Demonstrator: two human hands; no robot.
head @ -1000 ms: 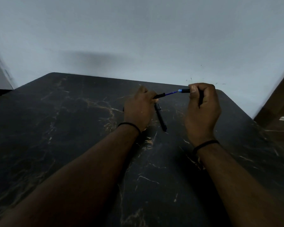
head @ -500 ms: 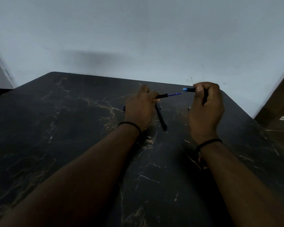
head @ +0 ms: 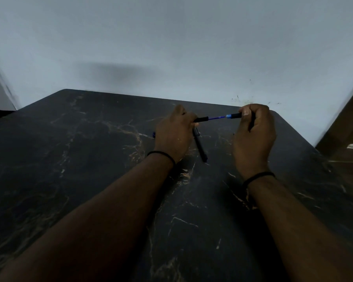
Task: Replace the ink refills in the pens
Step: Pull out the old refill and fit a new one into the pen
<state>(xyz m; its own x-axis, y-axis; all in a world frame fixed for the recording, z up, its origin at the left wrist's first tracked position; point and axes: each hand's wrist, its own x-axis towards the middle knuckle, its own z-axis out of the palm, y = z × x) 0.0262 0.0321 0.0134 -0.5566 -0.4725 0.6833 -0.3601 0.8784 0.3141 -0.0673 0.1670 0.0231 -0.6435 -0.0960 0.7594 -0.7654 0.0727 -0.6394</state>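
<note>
Refill work is in hand: a thin blue ink refill (head: pixel 216 118) runs in the air between two black pen parts, above the far right part of the dark marble-patterned table (head: pixel 90 159), near its far edge. Its left end goes into a black barrel piece (head: pixel 201 119), and its right end meets a black front piece with a light blue collar (head: pixel 233 116).

The left hand (head: pixel 174 135) is closed around the barrel piece, with fingers curled tight on it. The right hand (head: pixel 253 135) pinches the front piece between thumb and bent fingers, and it seems to hold one more thin dark stick inside the fist; I cannot tell what this is.

A second black pen (head: pixel 200 146) lies on the table just beside the left hand, toward the near side. A small blue tip (head: pixel 153 134) shows at the left of this hand; it is mostly hidden.

I judge that one pen is open and its refill is half way in or out; the direction is not clear. The next move asks for a straight motion along the pen axis, because the thin refill can bend easily.
</note>
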